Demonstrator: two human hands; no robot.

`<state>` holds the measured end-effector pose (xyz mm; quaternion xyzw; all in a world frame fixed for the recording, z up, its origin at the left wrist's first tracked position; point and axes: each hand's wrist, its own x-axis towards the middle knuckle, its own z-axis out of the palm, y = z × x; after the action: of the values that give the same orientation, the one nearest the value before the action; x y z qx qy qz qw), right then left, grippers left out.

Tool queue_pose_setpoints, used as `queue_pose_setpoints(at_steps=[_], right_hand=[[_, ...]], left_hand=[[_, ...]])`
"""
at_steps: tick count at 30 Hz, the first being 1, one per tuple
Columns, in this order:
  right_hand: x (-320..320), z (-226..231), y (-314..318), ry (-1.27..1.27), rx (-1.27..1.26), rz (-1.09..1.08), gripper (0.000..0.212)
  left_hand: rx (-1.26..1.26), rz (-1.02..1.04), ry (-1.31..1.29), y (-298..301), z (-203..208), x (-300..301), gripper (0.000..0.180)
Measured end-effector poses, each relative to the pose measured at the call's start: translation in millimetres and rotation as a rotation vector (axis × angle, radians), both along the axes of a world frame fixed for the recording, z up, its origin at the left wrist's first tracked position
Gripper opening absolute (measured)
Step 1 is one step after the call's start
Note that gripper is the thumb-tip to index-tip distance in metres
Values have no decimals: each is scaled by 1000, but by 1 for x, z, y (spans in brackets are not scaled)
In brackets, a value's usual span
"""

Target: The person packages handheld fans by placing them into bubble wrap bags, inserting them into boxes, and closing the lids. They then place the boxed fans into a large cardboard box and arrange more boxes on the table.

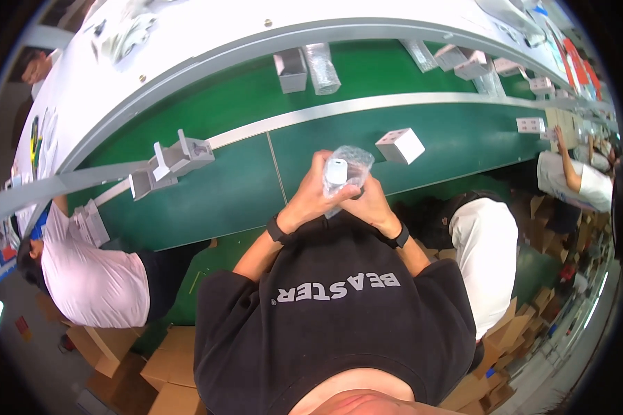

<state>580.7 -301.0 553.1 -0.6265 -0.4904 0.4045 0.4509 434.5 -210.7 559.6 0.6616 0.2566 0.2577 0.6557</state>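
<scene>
My left hand and right hand are curled closed on the bubble wrap; a white device shows at it; a box sits rightward on the surface.

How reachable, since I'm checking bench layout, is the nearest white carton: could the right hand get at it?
Probably yes: the white carton stands ahead of the right hand, nothing visible between, though that hand is at the bubble-wrap pouch.
</scene>
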Motion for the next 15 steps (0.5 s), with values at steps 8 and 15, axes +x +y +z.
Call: queue_pose_setpoints(at_steps=[8, 15], right_hand=[[2, 34, -16, 213, -82, -69, 59], [5, 22, -9, 342, 109, -176, 72]], left_hand=[[-345, -37, -132, -8, 17, 11, 68], [-264, -118, -135, 3, 8, 10, 86]])
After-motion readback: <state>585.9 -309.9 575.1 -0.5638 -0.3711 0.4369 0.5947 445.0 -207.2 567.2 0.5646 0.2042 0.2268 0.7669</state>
